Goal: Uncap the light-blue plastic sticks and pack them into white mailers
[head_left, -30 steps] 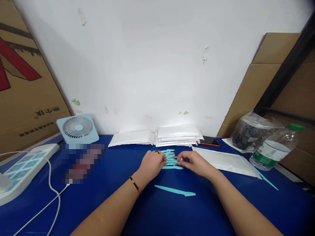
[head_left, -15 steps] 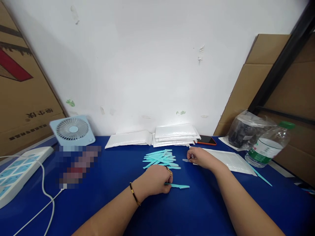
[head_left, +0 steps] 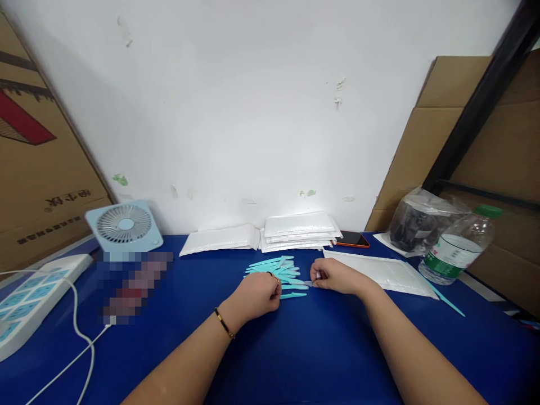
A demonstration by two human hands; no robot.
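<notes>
A pile of turquoise eyebrow razors (head_left: 270, 263) lies on the blue table, handles crossing each other. My left hand (head_left: 256, 293) is closed at the near side of the pile. From its fingertips a single turquoise eyebrow razor (head_left: 294, 295) points right, its other end hidden by the fingers. To the right of the pile, my right hand (head_left: 333, 275) pinches a small translucent plastic piece (head_left: 309, 283), whose left end reaches the razors' tips. Behind my right wrist lies a flat white bubble mailer (head_left: 379, 271), with another turquoise razor (head_left: 447, 301) by its right end.
White bubble mailers (head_left: 301, 226) are stacked against the wall, with more mailers (head_left: 221, 239) to their left. A phone (head_left: 353, 239), a bagged dark object (head_left: 411, 228) and a water bottle (head_left: 455, 256) stand right. A small fan (head_left: 125, 225) and power strip (head_left: 42, 292) are left.
My left hand has moved away from me and slightly left, bringing its razor up beside the pile. My right hand has shifted left and a little nearer with the translucent piece.
</notes>
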